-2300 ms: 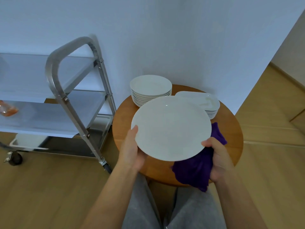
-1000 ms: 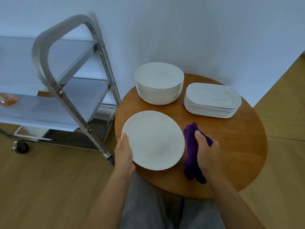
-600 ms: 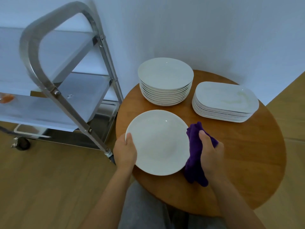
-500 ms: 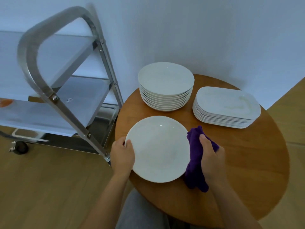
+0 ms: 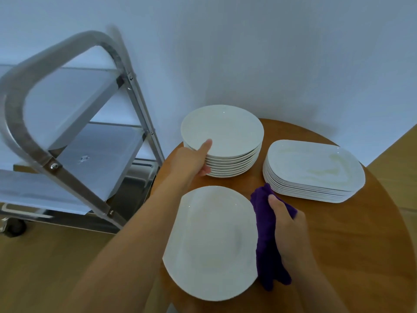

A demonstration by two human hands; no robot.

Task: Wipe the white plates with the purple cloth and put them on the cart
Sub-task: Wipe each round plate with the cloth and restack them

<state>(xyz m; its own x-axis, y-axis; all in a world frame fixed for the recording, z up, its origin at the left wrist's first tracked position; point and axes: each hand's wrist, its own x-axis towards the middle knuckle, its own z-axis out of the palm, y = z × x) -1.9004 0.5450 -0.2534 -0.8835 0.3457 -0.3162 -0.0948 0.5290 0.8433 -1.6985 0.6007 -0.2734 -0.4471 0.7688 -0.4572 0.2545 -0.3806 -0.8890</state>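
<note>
White plate (image 5: pixel 212 242) flat on table, left hand (image 5: pixel 191 161) gripping round stack (image 5: pixel 223 141), right hand (image 5: pixel 291 231) clutching purple cloth (image 5: pixel 264 224)

Glossy smooth white ceramic plates (image 5: pixel 222 132), soft fuzzy purple cloth (image 5: pixel 266 231), round desk (image 5: pixel 352 240) of smooth matt brown wood, cart (image 5: pixel 67 141) of brushed grey metal with dull shine, floor (image 5: pixel 45 263) of light wood, matt wall (image 5: pixel 248 53).
</note>
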